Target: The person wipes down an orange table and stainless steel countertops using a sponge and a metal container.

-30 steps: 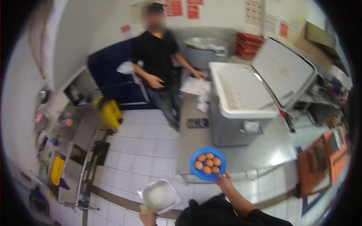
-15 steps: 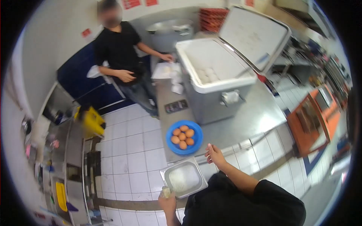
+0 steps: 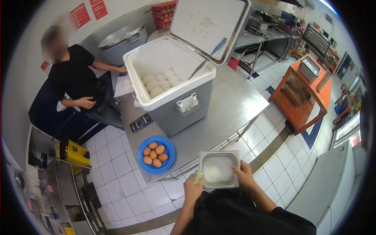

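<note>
A metal pan [image 3: 219, 154] of white contents [image 3: 217, 170], held beyond the edge of the table [image 3: 235, 105]: right hand [image 3: 245, 175] gripping one rim, left hand [image 3: 192, 189] at the opposite side, closed around a pale item [image 3: 198, 177] too blurred to identify. Support on both sides presumably keeps the pan level.

Both forearms [image 3: 264, 199] extend forward, the right hand [image 3: 245, 176] curled in a grip, the left hand [image 3: 193, 188] seemingly likewise.

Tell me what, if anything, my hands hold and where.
Right hand: a metal pan, by its right rim. Left hand: something pale, exact grip unclear.
</note>
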`<action>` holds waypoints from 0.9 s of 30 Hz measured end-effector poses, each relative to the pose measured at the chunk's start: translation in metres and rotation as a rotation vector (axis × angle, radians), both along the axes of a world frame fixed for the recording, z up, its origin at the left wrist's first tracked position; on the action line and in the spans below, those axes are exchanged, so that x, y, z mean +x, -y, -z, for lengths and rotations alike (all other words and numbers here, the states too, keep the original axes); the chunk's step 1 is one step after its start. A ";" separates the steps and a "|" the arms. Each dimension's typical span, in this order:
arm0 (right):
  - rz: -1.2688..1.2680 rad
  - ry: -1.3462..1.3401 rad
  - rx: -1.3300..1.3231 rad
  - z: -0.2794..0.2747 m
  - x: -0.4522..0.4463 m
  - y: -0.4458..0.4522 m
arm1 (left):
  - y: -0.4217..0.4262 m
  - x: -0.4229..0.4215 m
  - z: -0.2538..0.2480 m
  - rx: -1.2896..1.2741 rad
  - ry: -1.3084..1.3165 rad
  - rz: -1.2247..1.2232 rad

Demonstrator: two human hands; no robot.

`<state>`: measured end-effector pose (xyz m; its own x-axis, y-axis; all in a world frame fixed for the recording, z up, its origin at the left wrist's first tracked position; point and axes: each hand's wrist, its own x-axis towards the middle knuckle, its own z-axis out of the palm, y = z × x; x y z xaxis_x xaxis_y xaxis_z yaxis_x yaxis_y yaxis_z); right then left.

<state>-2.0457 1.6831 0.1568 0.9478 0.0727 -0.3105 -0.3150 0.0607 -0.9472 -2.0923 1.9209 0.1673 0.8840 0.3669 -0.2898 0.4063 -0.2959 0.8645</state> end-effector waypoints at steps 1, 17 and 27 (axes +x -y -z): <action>0.004 -0.007 0.017 0.000 0.005 0.017 | 0.011 0.014 0.007 -0.009 0.069 0.118; 0.484 0.025 0.079 0.044 0.086 0.297 | 0.173 0.230 0.130 0.974 0.071 0.256; 0.613 -0.009 0.204 0.065 0.128 0.344 | 0.204 0.290 0.114 1.026 0.034 0.388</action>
